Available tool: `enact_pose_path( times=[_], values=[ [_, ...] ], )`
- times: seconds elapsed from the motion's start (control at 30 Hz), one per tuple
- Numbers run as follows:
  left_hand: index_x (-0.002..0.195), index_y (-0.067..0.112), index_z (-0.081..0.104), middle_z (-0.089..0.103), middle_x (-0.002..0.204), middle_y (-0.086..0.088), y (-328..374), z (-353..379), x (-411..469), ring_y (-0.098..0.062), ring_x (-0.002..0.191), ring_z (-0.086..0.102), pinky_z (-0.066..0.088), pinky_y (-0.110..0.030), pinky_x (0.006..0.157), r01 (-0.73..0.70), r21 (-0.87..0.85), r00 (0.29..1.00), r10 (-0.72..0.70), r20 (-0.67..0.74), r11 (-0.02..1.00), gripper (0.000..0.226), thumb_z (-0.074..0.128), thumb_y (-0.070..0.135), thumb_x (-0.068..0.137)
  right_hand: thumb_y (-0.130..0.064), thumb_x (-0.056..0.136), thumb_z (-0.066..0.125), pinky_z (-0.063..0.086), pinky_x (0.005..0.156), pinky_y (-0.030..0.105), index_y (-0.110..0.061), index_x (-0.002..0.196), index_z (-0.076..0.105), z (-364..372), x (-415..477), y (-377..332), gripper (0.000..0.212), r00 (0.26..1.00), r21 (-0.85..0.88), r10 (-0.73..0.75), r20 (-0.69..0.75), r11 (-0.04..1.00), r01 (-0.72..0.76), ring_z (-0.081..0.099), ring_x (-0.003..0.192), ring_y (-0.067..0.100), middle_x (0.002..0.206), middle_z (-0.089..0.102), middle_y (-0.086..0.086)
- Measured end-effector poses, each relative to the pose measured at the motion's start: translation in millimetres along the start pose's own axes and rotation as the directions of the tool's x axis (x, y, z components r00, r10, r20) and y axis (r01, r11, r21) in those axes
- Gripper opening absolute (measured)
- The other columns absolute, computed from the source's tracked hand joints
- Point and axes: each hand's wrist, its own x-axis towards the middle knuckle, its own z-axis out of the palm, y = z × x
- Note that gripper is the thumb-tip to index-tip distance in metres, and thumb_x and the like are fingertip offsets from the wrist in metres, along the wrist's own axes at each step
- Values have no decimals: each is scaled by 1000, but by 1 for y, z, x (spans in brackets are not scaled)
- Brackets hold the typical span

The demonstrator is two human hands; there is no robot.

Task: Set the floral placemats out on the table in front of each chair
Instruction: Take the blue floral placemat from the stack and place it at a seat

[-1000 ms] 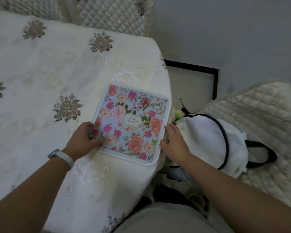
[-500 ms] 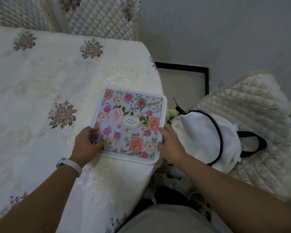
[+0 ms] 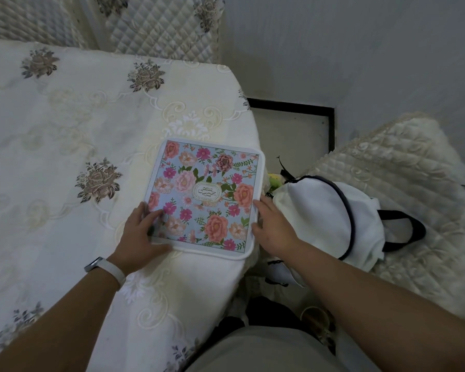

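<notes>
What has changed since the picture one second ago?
Nothing visibly moved; only the view shifted. The floral placemat still lies flat at the table corner, the left hand still rests on its near left corner and the right hand against its right edge. The white bag stays on the chair.

One wide-angle camera, worn on the person's head, looks forward and steeply down, from above the person's own lap. The left forearm (image 3: 65,318) and right forearm (image 3: 373,299) run up from the bottom edge, so the scene lies close, within arm's reach. The table (image 3: 51,116) corner fills left and centre, a quilted chair seat (image 3: 414,170) the right — the wall (image 3: 360,49) beyond, at top right.
</notes>
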Motion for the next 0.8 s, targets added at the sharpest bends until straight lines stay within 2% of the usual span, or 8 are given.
enact_pose_path(
  times=[0.1, 0.23, 0.47, 0.53, 0.63, 0.7, 0.8],
  values=[
    [143, 26, 46, 18, 160, -17, 0, -1, -1, -36, 145, 17, 21, -55, 116, -50, 48, 999, 50, 13, 998, 99, 94, 23, 57, -17, 91, 55, 43, 104, 38, -15, 144, 39, -1, 1, 2, 56, 1000, 0, -11, 8, 1000, 11, 44, 125, 20, 149, 33, -2],
    [141, 20, 49, 20, 159, -17, 0, -1, -1, -39, 143, 21, 23, -55, 116, -48, 80, 999, 48, 2, 996, 95, 94, 23, 57, -13, 89, 55, 45, 104, 37, -18, 143, 41, -1, 5, 1, 56, 1000, 33, -21, 10, 999, 20, 46, 122, 18, 146, 36, -4],
    [139, 21, 51, 22, 160, -13, 4, -4, -5, -37, 143, 23, 27, -56, 114, -13, 105, 1000, 10, 30, 994, 88, 91, 28, 61, -16, 87, 57, 46, 101, 36, -19, 141, 43, -6, 7, -1, 56, 999, -8, 12, 41, 1000, -11, 46, 122, 18, 145, 36, -3],
    [138, 20, 52, 28, 157, -13, 5, -6, -8, -34, 140, 30, 31, -53, 113, 6, 74, 1000, -7, 19, 997, 81, 89, 25, 66, -17, 87, 57, 44, 101, 34, -17, 140, 45, -9, 9, -2, 54, 998, -22, 27, 57, 999, -26, 45, 124, 18, 145, 37, 0],
    [133, 13, 55, 47, 141, -14, 7, -9, -17, -31, 131, 43, 36, -38, 107, 57, -3, 997, -57, -59, 998, 64, 81, 17, 75, -19, 91, 56, 43, 99, 33, -13, 139, 45, -18, 13, -4, 50, 995, -23, 88, 53, 996, -87, 44, 124, 18, 141, 40, 3],
    [131, 6, 56, 53, 136, -17, 7, -13, -28, -33, 130, 45, 35, -37, 106, 125, -44, 981, -130, -145, 991, 55, 76, 11, 80, -19, 93, 54, 43, 90, 30, -15, 138, 46, -27, 18, -8, 46, 995, -34, 102, 17, 994, -101, 47, 121, 18, 138, 41, 3],
    [127, 6, 59, 54, 138, -16, 11, -21, -51, -34, 126, 50, 33, -37, 104, 157, -100, 945, -179, -275, 983, 45, 71, 7, 84, -23, 96, 52, 40, 80, 28, -20, 130, 50, -37, 25, -22, 34, 1000, -63, -28, -3, 998, 28, 50, 113, 18, 127, 46, 1]
  ],
)
